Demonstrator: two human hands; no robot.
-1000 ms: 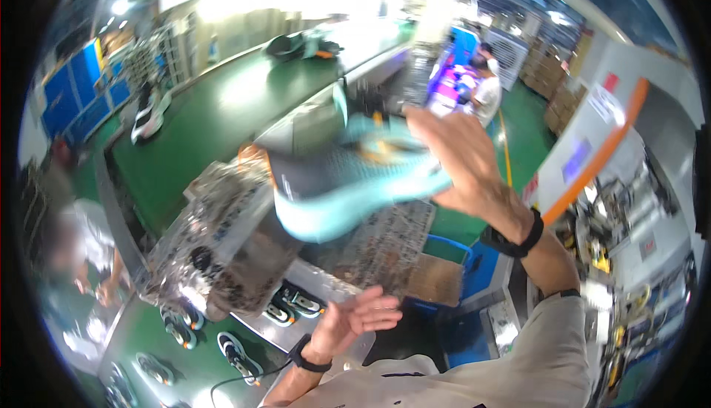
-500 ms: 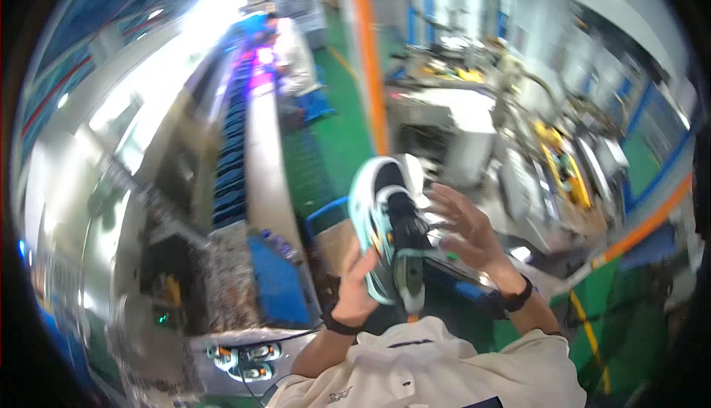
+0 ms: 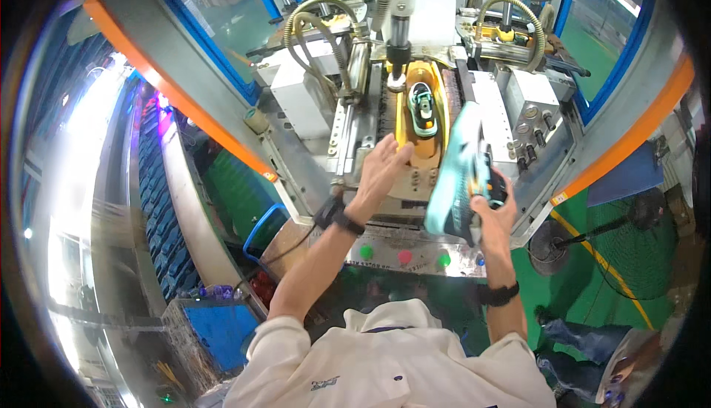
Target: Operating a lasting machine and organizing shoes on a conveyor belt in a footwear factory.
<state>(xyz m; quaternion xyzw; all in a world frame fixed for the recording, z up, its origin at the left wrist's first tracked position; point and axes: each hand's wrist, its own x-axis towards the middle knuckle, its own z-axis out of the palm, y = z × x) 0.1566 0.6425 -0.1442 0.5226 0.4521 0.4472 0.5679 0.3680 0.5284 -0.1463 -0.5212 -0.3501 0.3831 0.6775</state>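
No legible txt; lettering (image 3: 324,383) on shirt (image 3: 378,349) & machine's btn panel (image 3: 424,264) too sm./blurry

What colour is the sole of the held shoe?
The sole is light turquoise; the head view shows it.

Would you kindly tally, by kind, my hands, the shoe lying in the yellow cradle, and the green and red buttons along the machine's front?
Hands: 2 (left hand, right hand)
Shoe in the yellow cradle: 1
Green buttons: 2 (left green button, right green button)
Red button: 1
Total: 6
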